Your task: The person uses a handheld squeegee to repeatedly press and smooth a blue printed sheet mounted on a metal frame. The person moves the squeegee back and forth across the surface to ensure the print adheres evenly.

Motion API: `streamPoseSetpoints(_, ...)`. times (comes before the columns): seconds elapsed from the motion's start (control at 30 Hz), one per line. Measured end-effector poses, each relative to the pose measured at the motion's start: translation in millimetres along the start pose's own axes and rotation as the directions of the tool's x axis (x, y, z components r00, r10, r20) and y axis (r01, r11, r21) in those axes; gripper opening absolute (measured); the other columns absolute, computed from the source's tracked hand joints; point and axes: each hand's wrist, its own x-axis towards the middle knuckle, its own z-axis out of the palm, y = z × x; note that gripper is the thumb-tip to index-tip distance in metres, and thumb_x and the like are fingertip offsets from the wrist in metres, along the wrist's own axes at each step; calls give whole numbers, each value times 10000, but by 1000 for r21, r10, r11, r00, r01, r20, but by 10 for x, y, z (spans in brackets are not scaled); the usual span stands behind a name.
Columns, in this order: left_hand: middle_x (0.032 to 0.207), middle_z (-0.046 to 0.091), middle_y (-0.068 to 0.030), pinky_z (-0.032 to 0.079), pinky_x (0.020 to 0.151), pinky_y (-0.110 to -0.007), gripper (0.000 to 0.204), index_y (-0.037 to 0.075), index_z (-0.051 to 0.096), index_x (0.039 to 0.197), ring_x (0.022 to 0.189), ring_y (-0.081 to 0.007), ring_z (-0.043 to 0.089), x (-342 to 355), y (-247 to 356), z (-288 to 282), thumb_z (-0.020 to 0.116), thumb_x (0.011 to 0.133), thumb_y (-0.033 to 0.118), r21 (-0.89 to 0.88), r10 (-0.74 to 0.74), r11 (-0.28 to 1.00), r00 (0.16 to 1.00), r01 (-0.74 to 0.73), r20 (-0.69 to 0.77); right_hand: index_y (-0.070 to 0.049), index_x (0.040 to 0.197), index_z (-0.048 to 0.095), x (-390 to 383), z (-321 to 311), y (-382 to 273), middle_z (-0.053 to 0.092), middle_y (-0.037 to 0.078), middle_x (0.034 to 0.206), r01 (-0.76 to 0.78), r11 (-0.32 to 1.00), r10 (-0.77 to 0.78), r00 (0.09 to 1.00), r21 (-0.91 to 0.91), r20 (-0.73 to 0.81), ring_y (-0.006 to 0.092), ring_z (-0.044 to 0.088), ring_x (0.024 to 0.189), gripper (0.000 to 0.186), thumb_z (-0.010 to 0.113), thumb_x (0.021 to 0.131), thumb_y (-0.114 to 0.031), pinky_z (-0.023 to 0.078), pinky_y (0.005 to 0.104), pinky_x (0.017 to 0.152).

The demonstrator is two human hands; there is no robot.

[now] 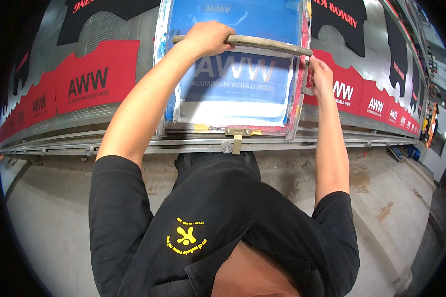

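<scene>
My left hand [209, 38] is closed around a long wooden squeegee [267, 45], which lies across a blue mesh screen [235, 22] with pale lettering in a metal frame [291, 119]. A white band shows along the screen's lower part. My right hand [321, 74] is at the frame's right edge, just beside and below the squeegee's end, its fingers curled; what they grip is too small to make out. A brass-coloured clamp [237, 142] sits at the middle of the frame's front edge.
Red printed shirt pieces [96, 57] and black ones [339, 20] lie on the long metal table [143, 84] either side of the screen. A metal rail [183, 146] runs along its front edge, above a concrete floor [54, 208]. Equipment [428, 123] stands at the far right.
</scene>
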Motion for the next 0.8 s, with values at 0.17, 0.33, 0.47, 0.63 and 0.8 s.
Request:
streamPoseSetpoints(0.17, 1062, 769, -63, 574, 879, -452, 338, 220, 778, 1174, 1034, -306, 719, -671, 316, 134, 800, 864, 352, -166, -186, 969, 983, 182, -4, -8, 1036, 727, -152, -5, -235, 548, -44, 660, 70, 996, -69, 997, 50, -15, 46, 450, 487, 307, 710, 1009, -313, 337, 235, 432)
streamPoseSetpoints(0.33, 1287, 681, -21, 530, 971, -430, 588, 163, 684, 1274, 1178, -258, 630, -1824, 699, 1031, 806, 705, 79, -34, 3, 999, 957, -13, -291, -1, 1038, 737, -95, -43, -273, 546, -46, 651, 96, 991, -91, 994, 92, -54, 47, 431, 481, 321, 723, 996, -320, 292, 245, 424)
streamPoseSetpoints(0.47, 1338, 640, -26, 504, 1002, -433, 685, 151, 646, 1304, 1232, -261, 601, -2275, 924, 1216, 874, 658, 143, -84, -19, 996, 964, -4, -267, 63, 1067, 776, 21, 17, -174, 773, 123, 969, 440, 878, -477, 841, -190, -256, 129, 673, 810, 421, 752, 977, -348, 544, 292, 760)
streamPoseSetpoints(0.63, 1374, 637, -56, 493, 1065, -437, 685, 124, 642, 1346, 1262, -287, 596, -2432, 572, 730, 817, 688, 49, -123, -1, 992, 975, -27, -221, 73, 1062, 744, -79, 281, -118, 758, 87, 936, 420, 906, -393, 883, 55, -256, 123, 675, 816, 379, 749, 987, -299, 553, 289, 749)
streamPoseSetpoints(0.8, 1338, 679, -122, 489, 1073, -461, 659, 92, 661, 1326, 1250, -335, 624, -2029, 872, 877, 778, 687, -22, -75, -125, 990, 984, 116, -126, 9, 1132, 755, -32, 371, 177, 766, 117, 1059, 395, 918, -396, 903, -44, -167, 183, 710, 948, 332, 728, 991, -290, 568, 343, 820)
